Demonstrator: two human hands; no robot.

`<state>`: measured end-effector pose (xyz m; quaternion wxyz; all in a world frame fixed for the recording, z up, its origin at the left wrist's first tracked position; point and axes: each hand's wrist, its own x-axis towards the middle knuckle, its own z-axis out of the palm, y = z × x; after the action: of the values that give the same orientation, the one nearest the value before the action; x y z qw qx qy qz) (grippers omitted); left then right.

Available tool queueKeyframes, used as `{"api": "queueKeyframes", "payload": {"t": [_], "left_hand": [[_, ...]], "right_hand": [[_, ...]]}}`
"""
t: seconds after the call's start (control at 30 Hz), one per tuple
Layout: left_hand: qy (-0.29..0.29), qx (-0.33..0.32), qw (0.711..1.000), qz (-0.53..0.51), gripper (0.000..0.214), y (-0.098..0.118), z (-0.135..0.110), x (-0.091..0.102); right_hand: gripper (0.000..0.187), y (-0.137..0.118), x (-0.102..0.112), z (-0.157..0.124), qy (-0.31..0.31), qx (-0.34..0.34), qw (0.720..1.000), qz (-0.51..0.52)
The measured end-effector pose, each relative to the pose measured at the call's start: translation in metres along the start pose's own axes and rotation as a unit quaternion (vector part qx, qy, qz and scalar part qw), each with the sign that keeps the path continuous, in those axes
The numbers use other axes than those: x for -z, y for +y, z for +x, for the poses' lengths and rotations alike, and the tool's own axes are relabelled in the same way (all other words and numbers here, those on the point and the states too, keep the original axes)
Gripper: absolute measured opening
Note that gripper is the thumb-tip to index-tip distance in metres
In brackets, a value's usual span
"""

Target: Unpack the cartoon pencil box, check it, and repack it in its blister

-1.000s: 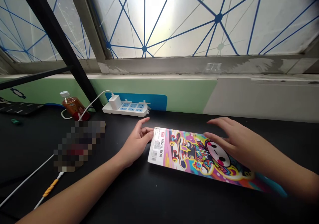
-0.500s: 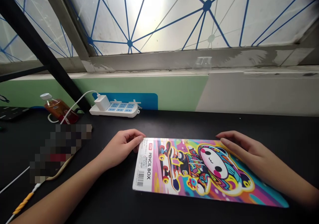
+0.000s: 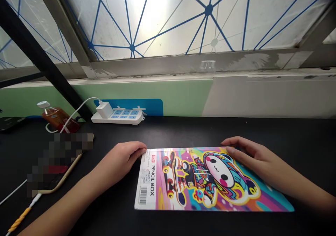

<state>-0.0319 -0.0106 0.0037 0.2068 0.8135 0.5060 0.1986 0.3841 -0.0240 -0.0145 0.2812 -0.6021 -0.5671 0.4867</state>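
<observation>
A flat, colourful pencil box (image 3: pixel 202 180) lies on the black tabletop, printed with a cartoon figure on a skateboard and a white label strip at its left end. My left hand (image 3: pixel 123 159) rests against that end, its fingertips touching the box's far left corner. My right hand (image 3: pixel 249 153) lies at the far right edge, with its spread fingers over the box. Neither hand lifts it.
A white power strip (image 3: pixel 118 117) with a plugged-in charger stands against the wall. Left of it are a bottle of amber drink (image 3: pixel 57 119) and a pixelated object (image 3: pixel 60 162). A yellow-wrapped cable (image 3: pixel 19 219) runs near my left forearm. A black strut (image 3: pixel 39 54) crosses the window.
The pencil box has swung from a slant to lying nearly square with the table edge. Both hands have settled at its edges, and the whole view has shifted slightly.
</observation>
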Motion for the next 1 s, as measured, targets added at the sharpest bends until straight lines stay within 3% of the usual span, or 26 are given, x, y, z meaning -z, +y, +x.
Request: {"api": "queueKeyframes", "payload": {"t": [0.17, 0.27, 0.47, 0.6, 0.67, 0.77, 0.83, 1.0], "left_hand": [[0.002, -0.027, 0.993, 0.112, 0.031, 0.002, -0.009, 0.004], [-0.004, -0.024, 0.991, 0.128, 0.033, 0.001, -0.010, 0.004], [-0.045, -0.031, 0.996, 0.068, 0.031, -0.009, -0.009, 0.007], [-0.042, -0.009, 0.998, 0.051, 0.031, -0.007, -0.009, 0.007], [-0.045, 0.022, 0.998, 0.042, 0.032, -0.002, -0.009, 0.007], [-0.058, 0.071, 0.996, 0.014, 0.037, 0.005, -0.008, 0.007], [-0.072, 0.097, 0.992, -0.022, 0.041, 0.007, -0.008, 0.007], [-0.055, 0.121, 0.978, -0.162, 0.049, 0.007, -0.007, 0.005]], "right_hand": [[0.053, -0.006, -0.007, -0.001, 0.031, 0.032, 0.997, -0.058], [0.055, -0.005, -0.007, 0.000, 0.026, 0.029, 0.997, -0.071], [0.054, -0.001, -0.005, -0.001, 0.018, 0.024, 0.996, -0.085], [0.056, 0.003, 0.002, 0.001, 0.049, 0.016, 0.992, -0.115], [0.057, 0.004, 0.010, 0.001, 0.020, -0.013, 0.995, -0.101], [0.055, 0.002, 0.021, -0.003, -0.095, -0.056, 0.993, -0.036], [0.053, -0.003, 0.024, -0.007, -0.135, -0.069, 0.988, -0.005], [0.047, -0.015, 0.016, -0.013, -0.088, -0.047, 0.993, 0.070]]}}
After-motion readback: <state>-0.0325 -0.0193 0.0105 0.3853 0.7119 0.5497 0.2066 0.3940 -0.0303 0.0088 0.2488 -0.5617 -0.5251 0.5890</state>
